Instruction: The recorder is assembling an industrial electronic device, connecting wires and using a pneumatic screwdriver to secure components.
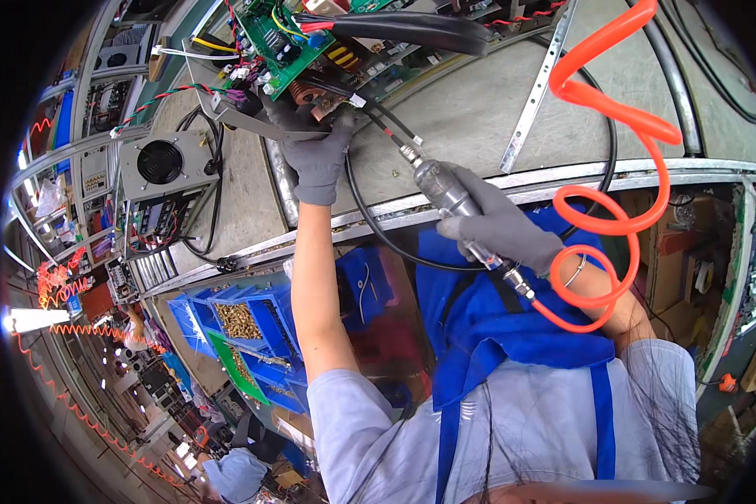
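My right hand [504, 223], in a grey glove, is closed around an air screwdriver [442, 186] whose tip points up and left toward the electronics. A coiled orange air hose [622, 214] runs from its rear end. My gloved left hand [317, 160] reaches to the near edge of an open electronic assembly, its thumb and fingers curled in beside a copper-coloured coil [311, 91]. What those fingers grip is partly hidden. A thin metal bracket [256, 124] crosses over them. Above the hand sits a green circuit board [290, 50] with coloured wires and a thick black-sleeved cable [412, 32].
A grey unit with a round fan [160, 161] stands left on the metal-topped bench [470, 118]. A perforated metal strip [539, 88] lies to the right. Below the bench edge, blue bins [265, 315] hold brass-coloured fasteners. A black cable [370, 220] loops over the edge. Another person [237, 475] is at lower left.
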`<state>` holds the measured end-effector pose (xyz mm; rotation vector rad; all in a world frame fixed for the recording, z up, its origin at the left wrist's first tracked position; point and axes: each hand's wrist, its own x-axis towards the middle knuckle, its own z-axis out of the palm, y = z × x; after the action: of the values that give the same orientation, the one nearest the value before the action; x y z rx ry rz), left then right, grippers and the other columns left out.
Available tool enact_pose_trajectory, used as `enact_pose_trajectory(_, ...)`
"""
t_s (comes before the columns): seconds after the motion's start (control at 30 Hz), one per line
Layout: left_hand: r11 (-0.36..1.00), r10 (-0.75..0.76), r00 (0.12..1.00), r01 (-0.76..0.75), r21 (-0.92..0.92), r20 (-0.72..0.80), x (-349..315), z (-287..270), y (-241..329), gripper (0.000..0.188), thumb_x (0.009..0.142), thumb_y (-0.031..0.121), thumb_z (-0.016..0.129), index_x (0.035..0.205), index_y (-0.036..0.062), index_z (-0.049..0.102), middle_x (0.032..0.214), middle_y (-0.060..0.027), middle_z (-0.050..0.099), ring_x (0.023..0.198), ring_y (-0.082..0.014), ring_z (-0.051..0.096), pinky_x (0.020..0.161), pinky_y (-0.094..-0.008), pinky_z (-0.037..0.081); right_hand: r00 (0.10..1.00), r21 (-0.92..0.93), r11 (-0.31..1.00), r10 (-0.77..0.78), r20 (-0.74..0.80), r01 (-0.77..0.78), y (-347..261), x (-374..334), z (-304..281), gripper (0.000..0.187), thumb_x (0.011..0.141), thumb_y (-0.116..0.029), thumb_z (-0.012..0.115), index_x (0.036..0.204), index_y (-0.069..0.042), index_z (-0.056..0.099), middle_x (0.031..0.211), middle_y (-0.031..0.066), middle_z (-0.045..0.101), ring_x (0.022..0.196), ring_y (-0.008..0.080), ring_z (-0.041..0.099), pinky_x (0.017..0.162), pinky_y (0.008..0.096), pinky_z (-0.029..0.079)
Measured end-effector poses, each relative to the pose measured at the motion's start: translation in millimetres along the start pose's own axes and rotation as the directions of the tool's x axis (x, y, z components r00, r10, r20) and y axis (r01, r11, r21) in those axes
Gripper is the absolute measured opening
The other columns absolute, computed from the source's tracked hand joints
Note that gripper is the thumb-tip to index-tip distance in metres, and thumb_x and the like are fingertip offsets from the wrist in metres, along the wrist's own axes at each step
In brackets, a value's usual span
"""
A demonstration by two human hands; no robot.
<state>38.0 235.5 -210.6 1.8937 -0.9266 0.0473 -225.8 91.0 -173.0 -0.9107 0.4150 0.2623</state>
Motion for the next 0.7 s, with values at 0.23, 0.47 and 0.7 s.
enact_pose_trajectory(0.23, 0.938, 0.151, 0.988, -0.151, 0.312, 0.022, 2, -12, -12, 0.111, 0.07, 0.02, 0.083, 0.154, 0.0044, 0.013, 0.135, -0.0182, 0.052, 0.111, -0.0265, 0.061, 0.093, -0.0354, 0.049, 0.941, -0.355, 0.889, -0.332, -0.065, 0.289, 48, 12, 30, 0.095, 0.078, -0.029, 0.075, 0.153, -0.003, 0.024, 0.131, 0.0213, 0.052, 0.118, 0.0279, 0.053, 0.1, 0.0381, 0.043)
enact_pose_trajectory(0.47, 0.995, 0.035, 0.999, -0.036, 0.093, 0.015, 3, 2, 11, 0.121, 0.069, 0.015, 0.088, 0.155, 0.0026, 0.003, 0.152, -0.0184, 0.029, 0.123, -0.0252, 0.05, 0.101, -0.0375, 0.047, 0.945, -0.316, 0.905, -0.32, -0.068, 0.284, 39, 11, 19, 0.093, 0.078, -0.028, 0.075, 0.152, -0.004, 0.026, 0.128, 0.02, 0.053, 0.116, 0.0266, 0.054, 0.099, 0.0369, 0.043)
enact_pose_trajectory(0.7, 0.97, -0.056, 0.998, 0.048, -0.238, -0.029, 7, 10, 30, 0.122, 0.063, 0.004, 0.089, 0.154, 0.0032, 0.009, 0.149, -0.0144, 0.029, 0.125, -0.0259, 0.047, 0.104, -0.0382, 0.044, 1.0, -0.017, 1.0, -0.001, -0.016, 0.001, 10, 8, 8, 0.083, 0.08, -0.008, 0.068, 0.152, -0.007, 0.026, 0.084, 0.0079, 0.055, 0.052, 0.0144, 0.056, 0.045, 0.0299, 0.046)
